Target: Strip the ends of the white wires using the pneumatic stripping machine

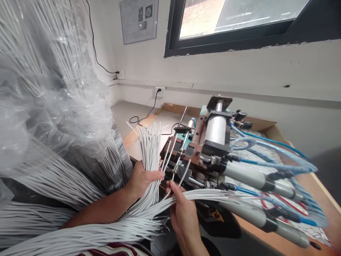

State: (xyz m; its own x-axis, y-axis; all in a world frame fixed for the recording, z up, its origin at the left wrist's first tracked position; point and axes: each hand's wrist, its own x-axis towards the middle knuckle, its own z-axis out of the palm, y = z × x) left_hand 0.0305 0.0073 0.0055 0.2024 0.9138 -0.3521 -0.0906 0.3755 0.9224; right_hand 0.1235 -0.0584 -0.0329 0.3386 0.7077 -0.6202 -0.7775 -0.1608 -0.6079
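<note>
My left hand (142, 179) is closed around a fan of thin white wires (149, 147) whose cut ends point up and away. My right hand (183, 213) pinches a few single white wires (174, 167) between thumb and fingers, close to the front of a small pneumatic machine (213, 142). More white wires (207, 195) lie across under my right hand, towards the machine. The long tails of the wires run back over my lap.
A big bundle of white wires in clear plastic (50, 106) fills the left side. The machine has silver cylinders (247, 176) and blue air hoses (277, 153), and stands on a wooden table (314, 185). A wall with sockets (160, 91) and a window is behind.
</note>
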